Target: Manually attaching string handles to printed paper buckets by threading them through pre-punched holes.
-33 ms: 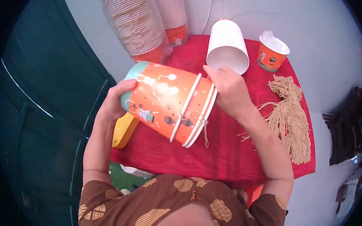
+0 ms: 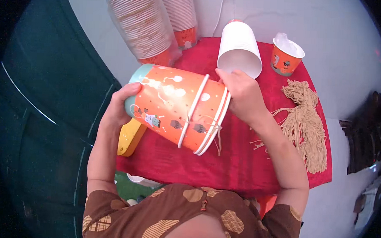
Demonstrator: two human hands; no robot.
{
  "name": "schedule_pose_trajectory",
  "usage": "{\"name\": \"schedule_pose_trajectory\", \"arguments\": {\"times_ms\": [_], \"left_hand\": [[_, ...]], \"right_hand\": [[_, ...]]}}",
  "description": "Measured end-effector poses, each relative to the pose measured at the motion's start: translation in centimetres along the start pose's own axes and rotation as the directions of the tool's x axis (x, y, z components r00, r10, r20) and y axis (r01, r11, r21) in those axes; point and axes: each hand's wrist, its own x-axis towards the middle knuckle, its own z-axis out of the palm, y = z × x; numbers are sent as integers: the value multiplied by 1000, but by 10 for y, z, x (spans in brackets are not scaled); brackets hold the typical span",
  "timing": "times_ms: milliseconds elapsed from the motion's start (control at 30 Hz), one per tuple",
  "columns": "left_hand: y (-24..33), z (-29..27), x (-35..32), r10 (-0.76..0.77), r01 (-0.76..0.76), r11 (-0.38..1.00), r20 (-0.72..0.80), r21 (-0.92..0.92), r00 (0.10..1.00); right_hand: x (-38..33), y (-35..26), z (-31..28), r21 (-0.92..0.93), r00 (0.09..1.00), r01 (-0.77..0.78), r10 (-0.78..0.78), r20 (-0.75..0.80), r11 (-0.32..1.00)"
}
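Observation:
Above the table I hold a few nested orange paper cups (image 2: 168,101), tilted on their side, with a teal base band and printed figures. My left hand (image 2: 122,101) wraps round the teal base end. At the rim end, my right hand (image 2: 242,95) grips the edge of the inner cups, its fingertips hidden behind or inside them. One white rim stands apart from the two at the mouth, showing a band of orange between. A beige string (image 2: 217,137) with loose ends hangs at the cups' rims.
A bundle of beige strings (image 2: 305,124) lies at the right on the red tablecloth (image 2: 239,163). Behind are a white cup stack (image 2: 240,40) on its side, an orange cup (image 2: 286,59) holding clear plastic, and bagged cup stacks (image 2: 139,27). A yellow object (image 2: 130,137) sits at left.
My right hand has shifted slightly right with the inner cups, and the gap between the rims has widened. My left hand and the outer cup have moved a little left.

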Motion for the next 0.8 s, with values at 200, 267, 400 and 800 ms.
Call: {"name": "schedule_pose_trajectory", "arguments": {"times_ms": [200,267,400,800], "left_hand": [[10,-10,-3,41,-41,999,-88,-4,995],[15,-7,-3,59,-58,998,-93,13,994],[14,-9,-3,122,-119,992,-127,30,984],[1,0,2,77,-76,997,-190,9,979]], "right_hand": [[-1,9,-3,8,1000,-10,10,-1,1000],[-1,8,-2,17,1000,15,-15,-18,1000],[1,2,-4,-52,999,24,-26,-33,998],[5,-2,3,-148,998,-67,66,-11,987]]}}
